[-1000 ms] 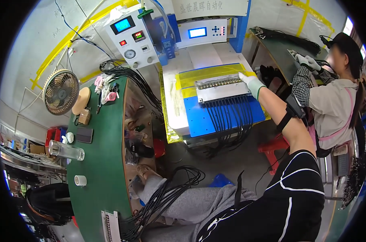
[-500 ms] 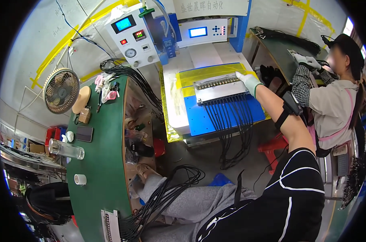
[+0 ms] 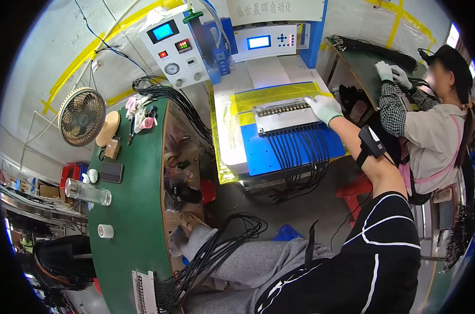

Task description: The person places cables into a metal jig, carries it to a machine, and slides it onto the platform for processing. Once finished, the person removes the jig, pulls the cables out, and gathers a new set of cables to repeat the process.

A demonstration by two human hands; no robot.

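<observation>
A silver metal cable holder (image 3: pixel 284 118) lies on the blue plate (image 3: pixel 256 157) of a white machine bed. A row of small contacts runs along its far side, and several black cables (image 3: pixel 295 146) hang from its near side over the bed's front edge. My right hand (image 3: pixel 325 108), in a white glove, is closed at the holder's right end; its fingertips are partly hidden. Yellow tape (image 3: pixel 266 96) covers the strip behind the holder. My left hand is out of view.
Behind the bed stands a machine with a control panel (image 3: pixel 263 41). On the green table (image 3: pixel 130 209) at left are a fan (image 3: pixel 82 116), a glass bottle (image 3: pixel 88 192) and another cable holder (image 3: pixel 144 293). A co-worker (image 3: pixel 431 115) sits at right; a red stool (image 3: pixel 352 193) stands below.
The hanging cable ends have swung up and a little left. My right hand has turned slightly, its fingers now lower at the holder's end. The co-worker's gloved hands have shifted.
</observation>
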